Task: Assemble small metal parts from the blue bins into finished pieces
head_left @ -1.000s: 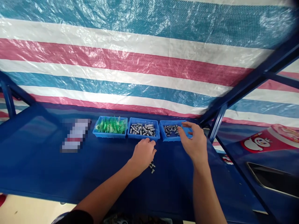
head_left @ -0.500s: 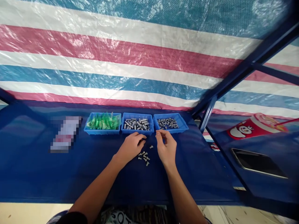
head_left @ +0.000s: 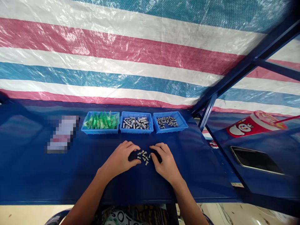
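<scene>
A small pile of metal screws [head_left: 144, 157] lies on the blue table [head_left: 89, 170]. On the pile's left side is my left hand [head_left: 122, 157], thumb and fingers apart around its edge. My right hand [head_left: 165, 161] curves in from the other side, fingers apart, its tips close to or touching the outermost screw. Neither hand holds anything. Behind them stand three blue bins in a row: the left bin [head_left: 100, 131] has green packets [head_left: 100, 121], the middle bin [head_left: 137, 131] has metal cylinders [head_left: 136, 122], and the right bin [head_left: 181, 125] has small screws [head_left: 167, 122].
A blurred-out whitish item [head_left: 63, 134] lies left of the bins. To the right, past a blue metal frame [head_left: 208, 112], are a red cup [head_left: 243, 126] with a straw and a phone [head_left: 256, 160]. A striped sheet [head_left: 140, 68] hangs behind the table.
Both hands have come back from the bins' front edge to the two sides of the screw pile, and their fingers have spread. The stray screw now lies with the pile.
</scene>
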Tool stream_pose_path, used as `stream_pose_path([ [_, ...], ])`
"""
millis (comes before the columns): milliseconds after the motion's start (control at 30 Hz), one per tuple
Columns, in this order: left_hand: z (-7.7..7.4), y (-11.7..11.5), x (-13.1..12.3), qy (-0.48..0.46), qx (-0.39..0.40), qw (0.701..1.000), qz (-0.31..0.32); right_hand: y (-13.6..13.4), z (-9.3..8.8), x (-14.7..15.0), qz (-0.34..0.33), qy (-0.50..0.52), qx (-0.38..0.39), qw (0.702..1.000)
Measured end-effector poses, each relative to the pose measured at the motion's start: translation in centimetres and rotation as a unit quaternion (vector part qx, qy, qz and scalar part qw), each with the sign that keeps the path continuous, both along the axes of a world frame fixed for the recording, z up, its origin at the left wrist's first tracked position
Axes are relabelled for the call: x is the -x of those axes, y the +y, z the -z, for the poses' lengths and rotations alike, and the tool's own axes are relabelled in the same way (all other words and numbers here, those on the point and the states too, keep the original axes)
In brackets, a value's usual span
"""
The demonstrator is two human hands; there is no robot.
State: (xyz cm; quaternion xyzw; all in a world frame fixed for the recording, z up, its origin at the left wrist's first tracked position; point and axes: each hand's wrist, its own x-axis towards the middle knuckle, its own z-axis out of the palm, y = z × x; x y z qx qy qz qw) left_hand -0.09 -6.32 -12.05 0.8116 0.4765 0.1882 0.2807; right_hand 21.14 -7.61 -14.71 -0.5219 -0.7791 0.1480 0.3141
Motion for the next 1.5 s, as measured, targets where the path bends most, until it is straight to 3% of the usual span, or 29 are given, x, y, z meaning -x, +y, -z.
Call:
stream_pose_path([
  [100, 0.9, -1.3, -0.1, 0.041, -0.030, 0.999, -0.004, -0.4, -0.1, 0.0, -0.024, -0.041, 0.007, 0.999],
  [233, 1.8, -1.2, -0.4, 0.049, -0.072, 0.995, -0.052, -1.1, -0.4, 0.0, -0.032, -0.051, 0.005, 0.998],
  [367, 1.9, -0.7, 0.0, 0.065, -0.084, 0.987, -0.121, -1.7, 0.0, 0.1, -0.017, -0.064, -0.006, 0.998],
  [467, 1.7, -0.9, 0.2, 0.070, -0.089, 0.985, -0.133, -1.6, 0.4, 0.2, 0.002, -0.060, -0.014, 0.998],
  [600, 1.3, -1.2, 0.2, 0.010, -0.072, 0.990, -0.119, -1.2, -0.1, 0.4, 0.048, 0.004, -0.058, 0.997],
  [700, 1.1, -0.8, 0.4, -0.063, -0.049, 0.987, -0.141, -1.2, -0.8, 1.3, 0.084, 0.077, -0.074, 0.991],
  [833, 0.6, 0.3, 0.8, -0.042, -0.069, 0.983, -0.167, -1.1, -1.0, 2.5, 0.095, 0.126, -0.045, 0.986],
  [1000, -2.2, 1.3, 0.7, -0.020, -0.043, 0.988, -0.147, 0.0, -1.5, 2.9, 0.099, 0.179, -0.030, 0.978],
  [1100, -5.1, 1.5, 0.0, -0.119, 0.097, 0.983, -0.102, 1.4, -3.5, 3.2, 0.093, 0.216, -0.058, 0.970],
  [1167, -6.9, 1.9, -0.5, -0.183, 0.122, 0.972, -0.088, 2.5, -5.5, 3.8, 0.073, 0.242, -0.069, 0.965],
  [1333, -10.2, 4.6, -1.8, -0.363, 0.095, 0.924, -0.077, 5.3, -10.1, 5.3, 0.014, 0.316, -0.120, 0.941],
  [1500, -11.8, 7.2, -2.9, -0.497, 0.120, 0.856, -0.080, 7.9, -12.3, 6.1, -0.008, 0.393, -0.125, 0.911],
])
